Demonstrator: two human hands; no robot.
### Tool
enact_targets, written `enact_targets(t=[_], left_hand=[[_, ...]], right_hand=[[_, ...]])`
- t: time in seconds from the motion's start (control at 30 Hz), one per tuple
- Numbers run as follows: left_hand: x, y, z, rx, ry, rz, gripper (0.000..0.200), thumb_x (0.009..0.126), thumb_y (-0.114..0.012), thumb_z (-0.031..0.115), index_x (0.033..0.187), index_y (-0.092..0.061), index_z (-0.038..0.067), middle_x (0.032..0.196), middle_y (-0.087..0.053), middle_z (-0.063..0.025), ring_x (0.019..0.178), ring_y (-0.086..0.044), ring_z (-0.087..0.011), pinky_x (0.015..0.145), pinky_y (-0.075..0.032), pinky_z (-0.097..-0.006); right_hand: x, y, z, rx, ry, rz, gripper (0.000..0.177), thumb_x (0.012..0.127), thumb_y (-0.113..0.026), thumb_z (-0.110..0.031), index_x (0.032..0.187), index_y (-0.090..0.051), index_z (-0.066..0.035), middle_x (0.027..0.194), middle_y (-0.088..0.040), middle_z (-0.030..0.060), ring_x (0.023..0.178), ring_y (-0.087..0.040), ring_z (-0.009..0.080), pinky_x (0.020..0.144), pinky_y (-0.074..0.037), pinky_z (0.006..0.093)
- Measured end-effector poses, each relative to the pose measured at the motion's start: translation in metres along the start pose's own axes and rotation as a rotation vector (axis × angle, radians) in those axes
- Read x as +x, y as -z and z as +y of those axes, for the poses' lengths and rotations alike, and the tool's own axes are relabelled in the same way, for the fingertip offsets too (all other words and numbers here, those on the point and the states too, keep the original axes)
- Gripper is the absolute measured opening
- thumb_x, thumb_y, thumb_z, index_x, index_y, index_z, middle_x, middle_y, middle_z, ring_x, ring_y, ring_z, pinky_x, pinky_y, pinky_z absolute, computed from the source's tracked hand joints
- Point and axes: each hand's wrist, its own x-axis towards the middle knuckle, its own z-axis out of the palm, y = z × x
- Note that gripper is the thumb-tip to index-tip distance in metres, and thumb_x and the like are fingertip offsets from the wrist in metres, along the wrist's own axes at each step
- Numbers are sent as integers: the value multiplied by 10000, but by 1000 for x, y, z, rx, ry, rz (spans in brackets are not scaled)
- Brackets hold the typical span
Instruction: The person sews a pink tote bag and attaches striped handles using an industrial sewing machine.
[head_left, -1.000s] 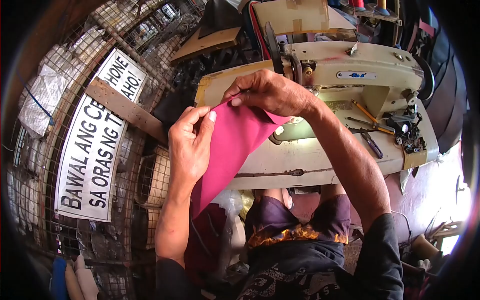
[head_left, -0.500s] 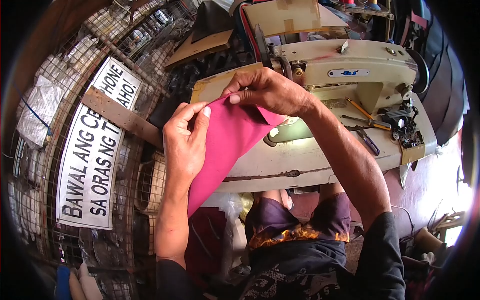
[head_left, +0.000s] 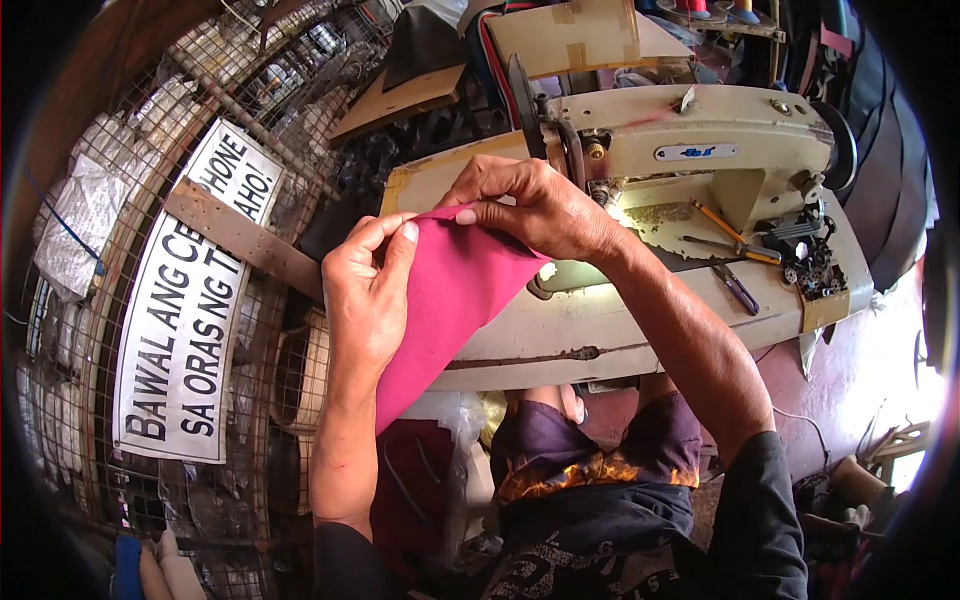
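Note:
A piece of magenta fabric hangs between my two hands, its top edge pinched and raised in front of the sewing machine. My left hand grips that edge at its left end between thumb and fingers. Close beside it, my right hand pinches the same edge with thumb and forefinger. From there the cloth slopes down to the left, past the table's front edge, and passes behind my left forearm. The machine's needle area is partly hidden by my right hand.
On the machine bed lie a pencil, a screwdriver, and a small tool with a dark handle. Small metal parts fill a corner tray. A wire-mesh rack with a lettered sign stands at the left.
My right hand has shifted slightly left and down along the fabric edge. The folded flap at the cloth's right corner has flattened out. My left hand keeps its pinch.

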Motion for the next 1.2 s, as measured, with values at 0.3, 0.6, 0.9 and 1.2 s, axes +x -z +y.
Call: enact_targets(t=[0.3,0.6,0.9,1.2], left_hand=[[2,1,-11,-235,69,-6,209,1051,-604,85,1122,-714,-78,970,-692,-23,861,-585,-60,773,-479,-226],[0,2,0,-335,133,-4,206,1036,-647,102,1126,-727,-65,1026,-695,-42,941,-634,-88,874,-510,-244],[-2,-2,-14,-282,13,37,165,970,-708,16,1120,-724,-53,1049,-720,-38,978,-667,-103,919,-524,-247],[-6,1,-5,-137,-77,-34,135,968,-694,9,1085,-734,-45,986,-673,-42,901,-628,-95,817,-502,-247]], right_hand=[[-24,-38,-18,-592,191,218,403,828,-789,-91,1227,-739,-104,1094,-658,77,1028,-627,293,865,-542,416],[-36,-95,-40,-895,25,284,678,817,-624,-138,1430,-479,111,1323,-492,226,1226,-496,378,1056,-403,496],[-42,-99,-40,-885,-36,267,687,808,-613,-125,1460,-484,53,1358,-484,218,1268,-467,385,1070,-391,501],[-29,-21,-44,-466,-15,152,465,889,-740,-70,1341,-632,-54,1171,-688,163,1066,-679,358,903,-564,429]])
